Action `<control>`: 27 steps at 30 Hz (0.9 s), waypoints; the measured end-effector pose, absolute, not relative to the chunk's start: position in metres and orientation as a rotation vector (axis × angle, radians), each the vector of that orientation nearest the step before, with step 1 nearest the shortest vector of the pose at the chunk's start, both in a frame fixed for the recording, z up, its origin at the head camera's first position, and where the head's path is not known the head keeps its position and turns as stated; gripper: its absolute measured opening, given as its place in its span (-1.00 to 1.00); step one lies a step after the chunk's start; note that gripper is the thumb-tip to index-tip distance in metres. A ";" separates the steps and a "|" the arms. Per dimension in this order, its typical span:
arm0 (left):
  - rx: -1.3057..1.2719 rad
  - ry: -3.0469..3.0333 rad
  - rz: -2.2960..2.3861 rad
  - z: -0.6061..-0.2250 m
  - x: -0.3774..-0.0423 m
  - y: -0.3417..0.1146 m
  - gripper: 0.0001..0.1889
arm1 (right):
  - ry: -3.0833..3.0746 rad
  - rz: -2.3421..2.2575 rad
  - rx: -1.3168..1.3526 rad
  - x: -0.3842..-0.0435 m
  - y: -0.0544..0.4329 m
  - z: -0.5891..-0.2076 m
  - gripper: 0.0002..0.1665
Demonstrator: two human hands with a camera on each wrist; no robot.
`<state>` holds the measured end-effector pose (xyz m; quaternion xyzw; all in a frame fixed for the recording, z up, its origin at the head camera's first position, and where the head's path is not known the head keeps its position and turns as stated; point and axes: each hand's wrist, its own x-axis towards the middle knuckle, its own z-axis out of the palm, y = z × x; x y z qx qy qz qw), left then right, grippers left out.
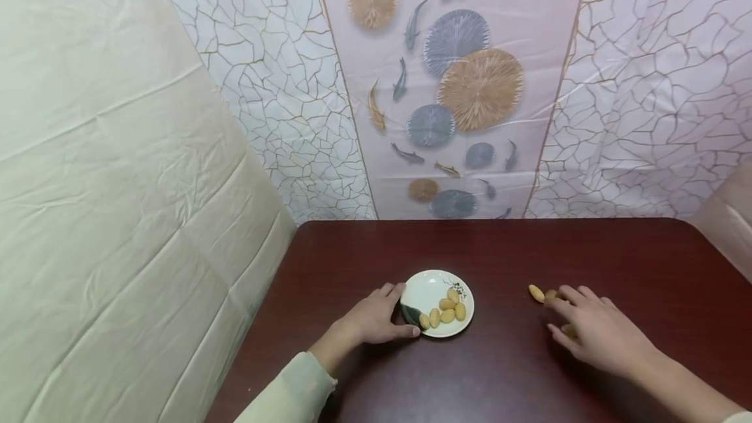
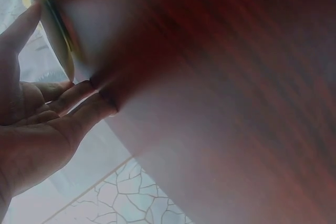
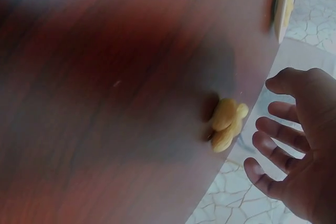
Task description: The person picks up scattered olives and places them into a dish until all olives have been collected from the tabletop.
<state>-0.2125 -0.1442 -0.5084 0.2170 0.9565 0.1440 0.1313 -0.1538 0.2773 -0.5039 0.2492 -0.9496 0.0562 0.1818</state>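
Note:
A small round white plate (image 1: 424,289) with a dark green patch and a printed sprig holds several yellow-tan, oval, peanut-like pieces (image 1: 448,315). My left hand (image 1: 376,315) rests against its left rim, thumb and fingertips touching the edge; in the left wrist view the plate (image 2: 55,40) appears edge-on beside the thumb. To the right, my right hand (image 1: 599,328) hovers with loosely bent, spread fingers over a few more such pieces. One loose piece (image 1: 536,293) shows fully, others partly behind the fingers. The right wrist view shows these loose pieces (image 3: 226,121) clustered, apart from the fingers.
Both hands are over a dark red-brown table (image 1: 482,371). A patterned cloth (image 1: 452,168) with fish and round motifs hangs behind the table's far edge. A pale quilted covering (image 1: 147,201) stands along the left side.

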 end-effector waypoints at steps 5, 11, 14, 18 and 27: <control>0.662 2.786 0.384 -0.507 -0.215 -0.143 0.14 | -2.725 0.168 0.675 -0.149 0.291 -0.509 -0.57; 0.668 2.794 0.383 -0.502 -0.218 -0.144 0.12 | -2.749 0.190 0.671 -0.147 0.295 -0.514 -0.62; 0.671 2.794 0.370 -0.499 -0.219 -0.146 0.11 | -2.732 0.195 0.686 -0.146 0.295 -0.517 -0.61; 0.703 2.785 0.358 -0.497 -0.223 -0.147 0.12 | -2.712 0.208 0.707 -0.145 0.297 -0.521 -0.60; 0.729 2.697 0.425 -0.505 -0.237 -0.149 0.22 | -2.703 0.200 0.718 -0.142 0.300 -0.527 -0.59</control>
